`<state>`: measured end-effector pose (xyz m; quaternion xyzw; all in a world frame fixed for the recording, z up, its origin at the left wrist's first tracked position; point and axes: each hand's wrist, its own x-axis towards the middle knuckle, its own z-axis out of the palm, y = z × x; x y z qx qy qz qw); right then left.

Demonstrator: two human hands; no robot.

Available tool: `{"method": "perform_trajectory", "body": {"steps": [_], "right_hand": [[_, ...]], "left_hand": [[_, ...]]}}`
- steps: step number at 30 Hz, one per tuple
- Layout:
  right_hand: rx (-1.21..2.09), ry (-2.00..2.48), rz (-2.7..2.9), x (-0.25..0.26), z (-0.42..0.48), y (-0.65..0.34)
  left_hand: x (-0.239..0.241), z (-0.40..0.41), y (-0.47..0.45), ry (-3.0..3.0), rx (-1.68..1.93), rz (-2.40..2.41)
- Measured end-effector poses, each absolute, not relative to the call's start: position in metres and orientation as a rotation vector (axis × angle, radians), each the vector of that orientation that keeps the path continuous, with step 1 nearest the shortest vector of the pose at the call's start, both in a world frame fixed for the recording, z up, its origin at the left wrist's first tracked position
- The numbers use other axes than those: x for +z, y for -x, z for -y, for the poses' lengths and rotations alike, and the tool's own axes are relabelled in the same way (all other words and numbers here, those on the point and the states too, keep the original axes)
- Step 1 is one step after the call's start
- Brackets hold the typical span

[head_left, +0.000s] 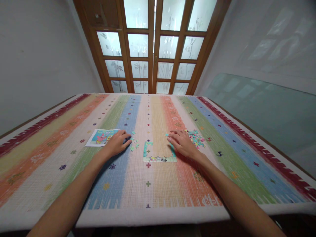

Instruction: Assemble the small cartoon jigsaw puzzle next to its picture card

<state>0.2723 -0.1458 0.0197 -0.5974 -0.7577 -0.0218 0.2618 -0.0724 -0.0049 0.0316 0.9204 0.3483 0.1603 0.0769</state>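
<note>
Wooden doors [151,49] with frosted panes close off the far end of the room, between pale walls [37,49]; a greenish glass panel [259,108] stands at the right. Below them spreads a table under a striped tablecloth [135,187].

The jigsaw frame [160,159] lies near the middle of the cloth: its left and near sides are joined, a short turn begins at the far left corner, and most of the far side is missing. The right side is partly hidden by the right hand [182,141].

That hand reaches over the frame's right edge, fingers bent and pointing left, with a piece [166,135] just beside the fingertips; whether anything is pinched underneath, I cannot tell. A pile of loose pieces [197,138] sits just right of it. The left hand [118,141] rests with relaxed, slightly curled fingers, thumb apart from forefinger and no piece visible between them. It overlaps the right part of a picture sheet [98,137], and a few scattered pieces [134,144] lie just beyond its fingertips.

The step in hand looks like building the border. The next move calls for a matching edge piece, turned to fit and pressed flat without shifting the joined strips.
</note>
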Motion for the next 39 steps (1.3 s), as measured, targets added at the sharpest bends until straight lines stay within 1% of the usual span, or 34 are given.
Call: {"method": "perform_trajectory", "body": {"steps": [11, 23, 28, 33, 39], "right_hand": [[-0.032, 1.625, 2.063, 0.019, 0.146, -0.270], [-0.013, 1.616, 2.084, 0.021, 0.148, -0.268], [0.000, 1.608, 2.088, 0.025, 0.150, -0.264], [0.011, 1.567, 2.107, 0.029, 0.152, -0.259], [0.110, 1.470, 2.092, 0.032, 0.155, -0.245]], "left_hand": [[0.025, 0.005, 0.068, -2.706, 0.531, -1.069], [0.027, 0.010, 0.065, -2.715, 0.547, -1.096], [0.029, 0.010, 0.065, -2.570, 0.679, -1.083], [0.039, 0.017, 0.060, -2.352, 0.686, -1.042], [0.043, 0.027, 0.051, -2.264, 0.683, -0.877]]}}
